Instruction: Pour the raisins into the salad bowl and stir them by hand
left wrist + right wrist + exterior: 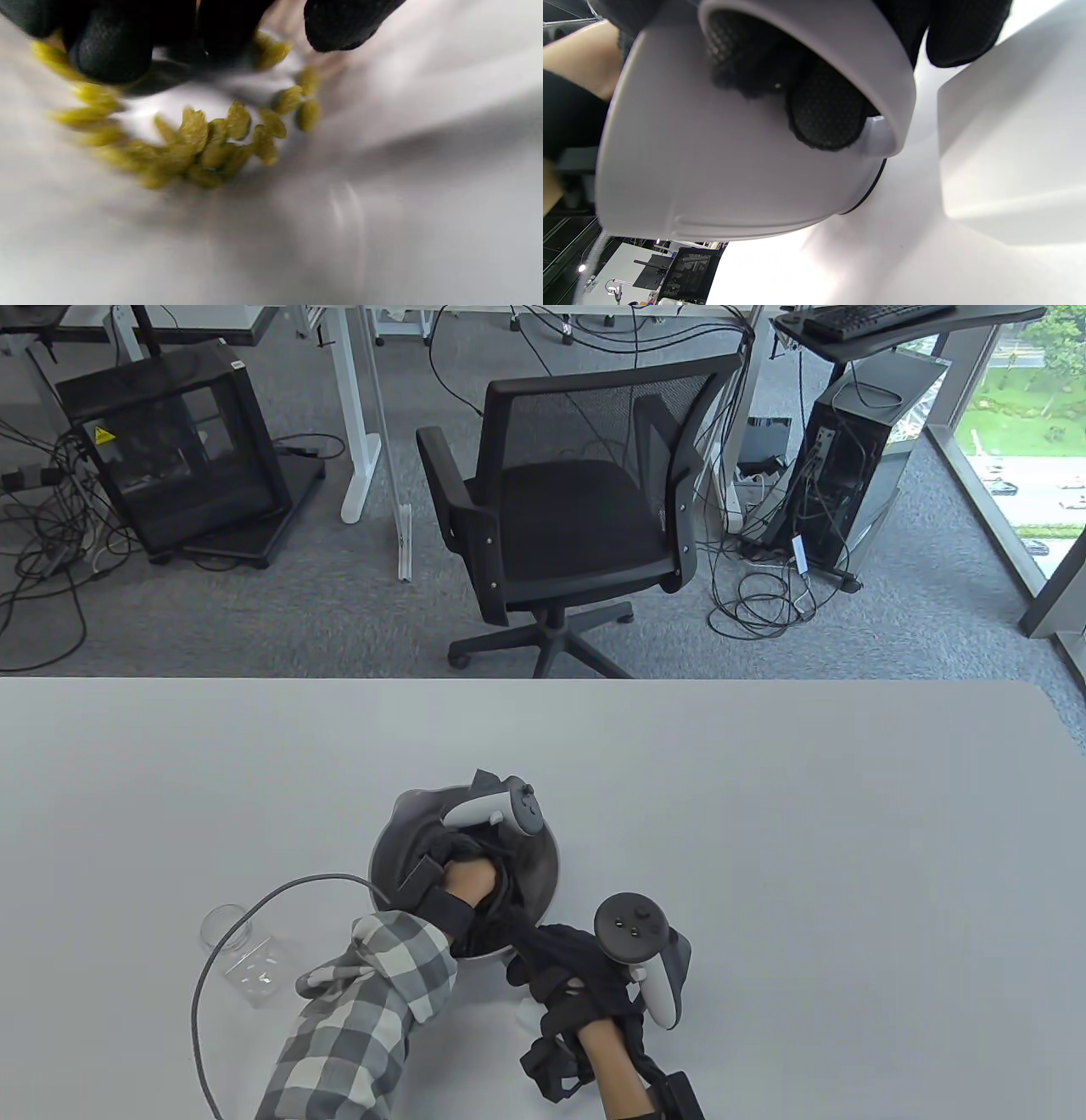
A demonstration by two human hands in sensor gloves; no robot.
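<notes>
Item 1: salad bowl (543, 848), metal, near the surface's (764, 831) near edge, roughly mid-width. From the table view I see my left hand (467, 882) reaching down inside it; the contents are hidden by the hand and its tracker (501, 806).

Item 2: raisins (220, 144), yellow-green, lying in a loose ring on the bowl's pale inner wall (382, 212). I see them only in the left wrist view, which is blurred. The left fingertips (110, 51) hang among them, touching some; I cannot tell whether that grip is clenched on any raisins or merely resting in them.

Item 3: glass jar (246, 954), clear, lying on its side near the near edge, just left of the bowl, beside my checked sleeve (365, 1018). I cannot tell whether anything remains inside.

Item 4: right hand (577, 976), at the bowl's right near rim. The table view shows only its back. The right wrist view shows the bowl's grey outer wall (712, 169) and one finger (827, 114) hooked through a loop handle (840, 55) at the rim; this grip is grasping the bowl.
</notes>
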